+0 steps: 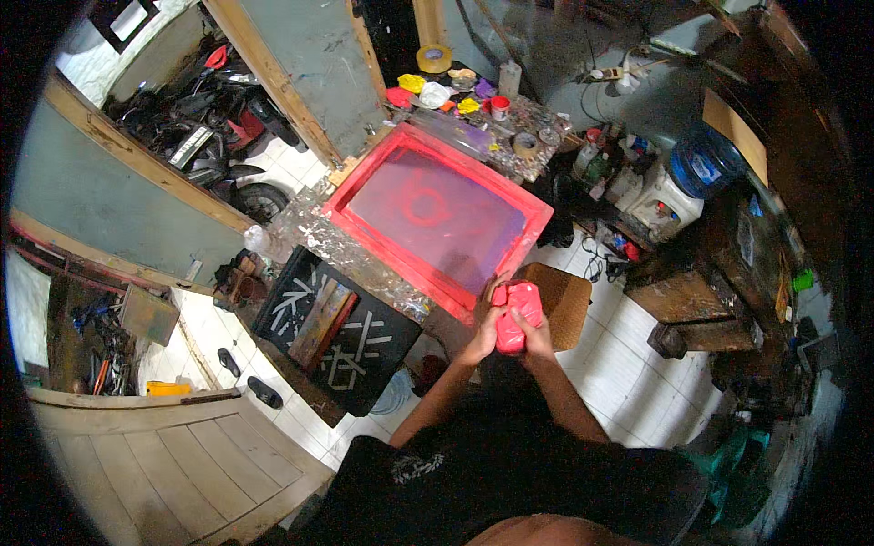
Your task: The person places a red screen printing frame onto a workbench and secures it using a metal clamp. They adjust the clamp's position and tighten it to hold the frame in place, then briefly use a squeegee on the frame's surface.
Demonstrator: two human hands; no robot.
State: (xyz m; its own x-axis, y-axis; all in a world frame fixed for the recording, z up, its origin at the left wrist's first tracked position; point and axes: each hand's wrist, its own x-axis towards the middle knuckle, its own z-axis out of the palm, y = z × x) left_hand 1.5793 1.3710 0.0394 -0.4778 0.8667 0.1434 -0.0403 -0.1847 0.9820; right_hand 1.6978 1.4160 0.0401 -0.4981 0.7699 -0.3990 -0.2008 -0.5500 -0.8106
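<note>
My left hand (485, 335) and right hand (535, 337) grip a red bundle (520, 302); red-framed screen (439, 218) lies just beyond, over the paint-spattered table (362, 264).

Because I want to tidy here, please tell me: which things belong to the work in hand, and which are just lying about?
Likely in use:
red packet, held by left hand and right hand
red-framed screen, close by

Probably just about:
dark slippers
blue water bottle
motorcycle

The glossy, red, rounded packet (516, 306) hides some fingers of the left hand (486, 333) and right hand (533, 336). The pale, panelled wooden door (173, 464) is cut off at the lower-left rim. White print (418, 468) on the black fabric shirt (528, 478) is too small to read.
</note>
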